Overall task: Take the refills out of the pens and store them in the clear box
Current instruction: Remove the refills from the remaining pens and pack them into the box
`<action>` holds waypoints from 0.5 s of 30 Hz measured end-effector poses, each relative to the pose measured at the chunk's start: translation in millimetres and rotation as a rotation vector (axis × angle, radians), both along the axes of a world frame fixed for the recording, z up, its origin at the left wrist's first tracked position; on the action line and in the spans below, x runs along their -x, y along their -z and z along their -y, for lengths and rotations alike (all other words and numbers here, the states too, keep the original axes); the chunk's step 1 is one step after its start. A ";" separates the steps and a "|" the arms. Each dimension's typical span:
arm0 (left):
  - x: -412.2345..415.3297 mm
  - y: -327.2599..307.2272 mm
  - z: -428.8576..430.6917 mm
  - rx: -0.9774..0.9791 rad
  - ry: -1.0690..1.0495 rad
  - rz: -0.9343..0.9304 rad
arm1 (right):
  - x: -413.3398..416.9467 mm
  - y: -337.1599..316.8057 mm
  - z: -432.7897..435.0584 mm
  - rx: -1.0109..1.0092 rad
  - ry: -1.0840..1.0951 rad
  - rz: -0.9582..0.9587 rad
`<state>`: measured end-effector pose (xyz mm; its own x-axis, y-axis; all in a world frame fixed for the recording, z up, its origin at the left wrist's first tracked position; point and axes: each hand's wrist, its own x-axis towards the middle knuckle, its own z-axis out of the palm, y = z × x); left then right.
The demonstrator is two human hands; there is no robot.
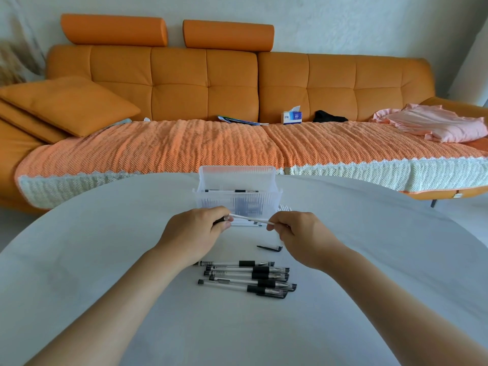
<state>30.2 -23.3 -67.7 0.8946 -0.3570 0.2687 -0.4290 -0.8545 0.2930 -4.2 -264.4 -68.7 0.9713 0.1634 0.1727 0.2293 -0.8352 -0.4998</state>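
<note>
Over the white table (105,260), my left hand (196,233) grips the black grip end of a pen, and my right hand (298,231) pinches the far end of its clear barrel (249,219). The barrel spans the gap between both hands, just in front of the clear box (237,199). The box stands open with its lid up, and dark pen parts show inside it. Several whole pens (245,278) with black grips lie in a row near me. A loose black cap (269,247) lies by my right wrist. Emptied clear barrels (245,223) lie under the held pen.
The table's far rim curves just behind the box. Beyond it stands an orange sofa (237,83) with a knitted cover, a cushion (68,107), a tissue pack (291,116), a black item and pink cloth (438,125).
</note>
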 end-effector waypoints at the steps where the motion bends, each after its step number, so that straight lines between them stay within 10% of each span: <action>1: -0.5 0.1 -0.5 0.004 0.003 -0.003 | -0.1 0.5 -0.1 0.005 -0.004 0.004; 15: 4.8 0.8 2.1 -0.075 0.073 -0.071 | -3.0 8.0 -1.4 0.063 -0.024 0.116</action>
